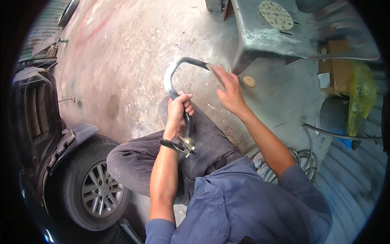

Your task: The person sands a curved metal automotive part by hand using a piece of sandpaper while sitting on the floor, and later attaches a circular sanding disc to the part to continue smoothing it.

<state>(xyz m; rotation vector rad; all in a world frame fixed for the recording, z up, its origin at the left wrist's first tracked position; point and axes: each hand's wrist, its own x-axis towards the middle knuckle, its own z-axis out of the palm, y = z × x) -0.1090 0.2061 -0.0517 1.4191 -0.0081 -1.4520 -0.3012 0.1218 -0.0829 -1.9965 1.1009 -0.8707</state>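
Observation:
My left hand [180, 108] grips a bent metal tube [168, 76] above my crossed legs. Its finish is mostly black, with a bright, whitish stretch on the outer bend. A brass-coloured metal piece [189, 143] shows by the tube's lower end, close to a black band [170, 144] at my left wrist; I cannot tell whether it belongs to the tube or the band. At the tube's far end, my right hand [230, 91] holds a thin flat piece [218, 77], perhaps abrasive paper, against or very near it. Motion blurs that hand and piece.
Left of me stand a vehicle wheel [103, 189] and a dark body panel [36, 106]. A grey plastic stool [268, 42] bears a perforated sanding disc [276, 15]. A pale oval object [249, 81] lies on the concrete floor. Coiled hose [309, 161] and cardboard boxes [339, 71] are at right.

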